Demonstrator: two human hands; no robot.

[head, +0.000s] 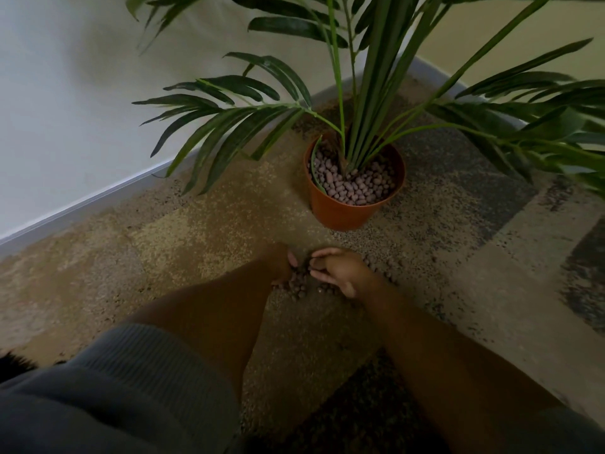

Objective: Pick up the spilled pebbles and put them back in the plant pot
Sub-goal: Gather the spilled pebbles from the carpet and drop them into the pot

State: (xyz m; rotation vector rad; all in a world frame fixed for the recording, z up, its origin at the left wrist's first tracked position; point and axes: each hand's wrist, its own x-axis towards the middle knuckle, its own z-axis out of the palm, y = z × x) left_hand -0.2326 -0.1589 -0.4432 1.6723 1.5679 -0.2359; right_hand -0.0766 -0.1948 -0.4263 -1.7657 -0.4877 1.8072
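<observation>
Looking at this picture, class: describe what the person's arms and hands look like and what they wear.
Both hands, left and right, are bare: no gloves, rings or watch visible. Forearms are uncovered. A grey ribbed sleeve is pushed up the left arm; grey fabric shows on the right.

Spilled pebbles lie on the carpet before the plant pot — between both hands.

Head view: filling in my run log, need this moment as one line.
stage: gathering | left hand: cupped at spilled pebbles | right hand: raking pebbles | plant pot: upright beyond hands | carpet: pebbles remain
</observation>
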